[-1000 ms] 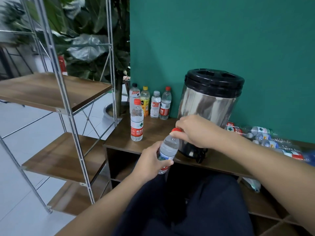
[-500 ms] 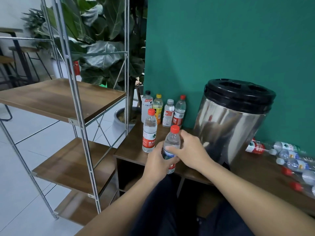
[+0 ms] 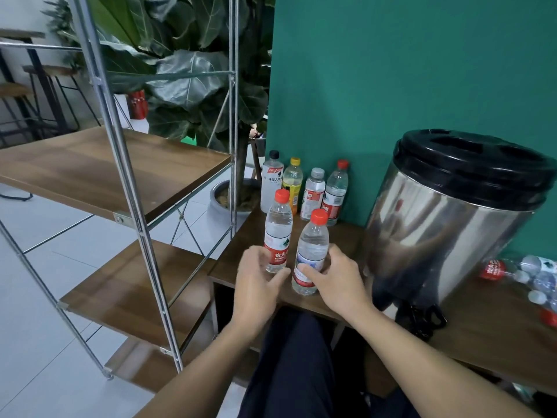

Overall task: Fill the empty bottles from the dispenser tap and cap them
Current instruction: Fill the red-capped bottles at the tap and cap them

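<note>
A clear water bottle with a red cap (image 3: 312, 248) stands upright on the wooden table (image 3: 494, 330), just left of the steel dispenser (image 3: 452, 236). My right hand (image 3: 337, 282) grips its lower half, thumb across the label. My left hand (image 3: 257, 282) hovers with fingers loosely spread in front of a second capped, filled bottle (image 3: 278, 233) and holds nothing. The two bottles stand side by side, nearly touching. The dispenser's black tap (image 3: 422, 319) hangs over the table's front edge. Several empty bottles (image 3: 524, 271) lie on their sides at the right.
Several capped bottles (image 3: 304, 188) stand in a row against the green wall behind the two front ones. A metal rack with wooden shelves (image 3: 126, 167) rises at the left, with a potted plant (image 3: 193, 86) behind it. My dark-trousered legs are under the table's edge.
The capped bottle has moved left from the tap and now stands beside the other red-capped bottle. My left hand has let go of it; my right hand went from the cap to its body.
</note>
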Action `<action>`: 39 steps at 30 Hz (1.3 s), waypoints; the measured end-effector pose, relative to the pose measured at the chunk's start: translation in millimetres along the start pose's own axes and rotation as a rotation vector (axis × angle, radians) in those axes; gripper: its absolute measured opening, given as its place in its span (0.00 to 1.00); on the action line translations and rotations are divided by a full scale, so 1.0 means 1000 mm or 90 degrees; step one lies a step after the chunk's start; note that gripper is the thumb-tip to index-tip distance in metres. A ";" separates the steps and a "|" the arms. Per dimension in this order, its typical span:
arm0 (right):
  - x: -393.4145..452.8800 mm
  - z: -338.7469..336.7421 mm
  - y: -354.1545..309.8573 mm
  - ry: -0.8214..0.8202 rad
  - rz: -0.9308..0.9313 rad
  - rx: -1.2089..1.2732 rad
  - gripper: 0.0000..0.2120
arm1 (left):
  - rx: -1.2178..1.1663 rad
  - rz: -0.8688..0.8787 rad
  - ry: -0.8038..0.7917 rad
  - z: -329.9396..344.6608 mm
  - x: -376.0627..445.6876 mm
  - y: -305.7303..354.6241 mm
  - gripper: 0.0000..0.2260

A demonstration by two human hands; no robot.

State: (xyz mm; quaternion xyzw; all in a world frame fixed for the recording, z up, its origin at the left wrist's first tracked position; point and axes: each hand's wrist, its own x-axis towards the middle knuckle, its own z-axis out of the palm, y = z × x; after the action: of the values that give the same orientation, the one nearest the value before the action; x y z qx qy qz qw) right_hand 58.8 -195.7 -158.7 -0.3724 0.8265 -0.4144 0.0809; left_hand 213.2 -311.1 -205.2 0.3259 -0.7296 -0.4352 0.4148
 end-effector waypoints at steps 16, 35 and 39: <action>0.086 0.076 0.003 0.057 -0.015 0.000 0.21 | -0.040 -0.087 -0.032 0.008 0.097 -0.051 0.18; 0.195 0.111 -0.013 0.074 0.008 -0.080 0.21 | 0.055 -0.114 0.024 0.054 0.219 -0.075 0.18; 0.203 0.115 -0.016 0.075 0.024 -0.117 0.22 | 0.040 -0.121 0.018 0.056 0.228 -0.075 0.18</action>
State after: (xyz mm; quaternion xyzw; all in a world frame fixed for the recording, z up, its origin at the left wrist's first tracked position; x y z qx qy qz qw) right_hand -26.1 -412.3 -185.5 -0.3378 0.8712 -0.3562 0.0052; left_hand 71.4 -512.3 -215.5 0.4127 -0.7027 -0.4449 0.3715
